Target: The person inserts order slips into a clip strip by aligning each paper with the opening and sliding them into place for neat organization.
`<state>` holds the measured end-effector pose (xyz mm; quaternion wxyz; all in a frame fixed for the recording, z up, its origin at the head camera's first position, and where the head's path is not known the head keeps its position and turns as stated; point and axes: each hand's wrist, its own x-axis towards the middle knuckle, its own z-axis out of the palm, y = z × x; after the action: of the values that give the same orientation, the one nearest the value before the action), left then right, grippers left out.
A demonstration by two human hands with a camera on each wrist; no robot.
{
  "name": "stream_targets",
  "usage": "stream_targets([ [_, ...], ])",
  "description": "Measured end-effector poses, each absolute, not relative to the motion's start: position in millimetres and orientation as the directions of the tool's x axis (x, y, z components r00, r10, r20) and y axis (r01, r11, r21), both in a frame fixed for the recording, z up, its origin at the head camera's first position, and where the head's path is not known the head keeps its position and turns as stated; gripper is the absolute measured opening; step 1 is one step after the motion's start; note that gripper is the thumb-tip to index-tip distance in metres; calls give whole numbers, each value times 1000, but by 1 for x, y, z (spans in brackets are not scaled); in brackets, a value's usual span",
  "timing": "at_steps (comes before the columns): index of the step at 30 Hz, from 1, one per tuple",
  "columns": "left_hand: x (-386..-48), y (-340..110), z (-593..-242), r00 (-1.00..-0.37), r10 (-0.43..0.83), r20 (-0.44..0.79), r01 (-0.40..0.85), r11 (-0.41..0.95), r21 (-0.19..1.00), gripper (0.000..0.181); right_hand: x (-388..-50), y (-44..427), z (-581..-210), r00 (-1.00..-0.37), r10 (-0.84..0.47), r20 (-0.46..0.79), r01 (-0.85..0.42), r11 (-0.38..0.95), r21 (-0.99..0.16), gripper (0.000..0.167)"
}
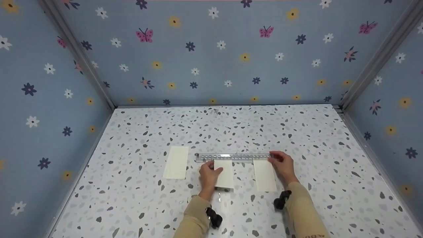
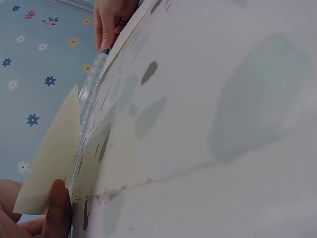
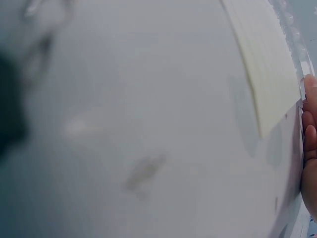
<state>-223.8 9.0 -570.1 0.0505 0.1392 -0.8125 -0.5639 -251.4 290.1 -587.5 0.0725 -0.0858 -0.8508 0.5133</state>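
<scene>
A clear plastic strip (image 1: 243, 157) with a row of small round shapes lies crosswise on the table. My left hand (image 1: 209, 175) pinches a cream paper sheet (image 1: 225, 175) just below the strip's left part, thumb on its face. In the left wrist view that paper (image 2: 52, 153) tilts up off the table beside the strip (image 2: 91, 79). At the strip's other end, my right hand (image 1: 283, 165) grips the corner between thumb and fingers. A second cream sheet (image 1: 265, 177) lies flat beside that hand, its top edge meeting the strip.
A third cream sheet (image 1: 176, 162) lies to the left, apart from the strip. The speckled table (image 1: 211, 129) is bounded at the back and sides by flowered blue panels (image 1: 218, 66). Black wrist devices (image 1: 214, 218) sit at both cuffs.
</scene>
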Motion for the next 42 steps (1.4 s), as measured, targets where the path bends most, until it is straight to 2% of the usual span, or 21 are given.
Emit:
stream_targets([
  [14,-225,17,-572,-960,-273,-55,-133,276,952,39,-251,290,-587,-975,221,-15,115,447,-887,30],
  [21,-224,21,-573,-960,-274,-62,-143,289,947,41,-251,290,-588,-974,228,-9,116,460,-880,30],
  [31,-223,26,-569,-965,-246,-86,-160,301,940,39,-252,289,-586,-969,237,-66,166,430,-887,30],
  [42,-222,32,-569,-963,-269,-20,-105,304,947,40,-253,290,-586,-965,246,-90,193,435,-879,31],
])
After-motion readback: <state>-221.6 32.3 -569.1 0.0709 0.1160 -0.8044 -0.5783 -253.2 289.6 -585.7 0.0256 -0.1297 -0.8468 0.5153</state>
